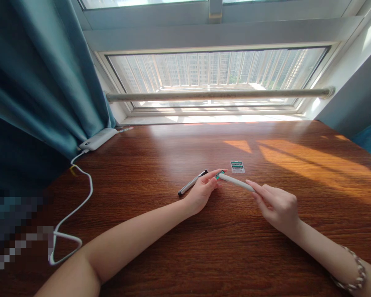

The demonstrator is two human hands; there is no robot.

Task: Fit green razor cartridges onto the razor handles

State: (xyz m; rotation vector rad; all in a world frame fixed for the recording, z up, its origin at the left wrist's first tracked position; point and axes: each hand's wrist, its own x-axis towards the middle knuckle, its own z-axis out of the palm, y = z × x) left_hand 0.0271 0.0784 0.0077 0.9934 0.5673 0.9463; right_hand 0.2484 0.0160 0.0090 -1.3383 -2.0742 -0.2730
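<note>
In the head view, my right hand (275, 206) is closed on the lower end of a slim white razor handle (236, 182). The handle's far end points left and meets a small green and dark razor head (219, 175). Thumb and fingers of my left hand (204, 190) pinch that razor head, hiding part of it. I cannot tell whether head and handle are locked together. Just behind my left hand lies a silver and black pen-like stick (191, 184), partly covered by the fingers. A clear case (237, 167) with green-striped razor cartridges sits beyond the handle.
The brown wooden table (160, 247) reaches to a window with a horizontal rail (216, 96). At the left, a white power bank-like block (99, 139) lies by the blue curtain (49, 62), with a white cable (91, 187) looping over the tabletop. Sunlight falls on the right side.
</note>
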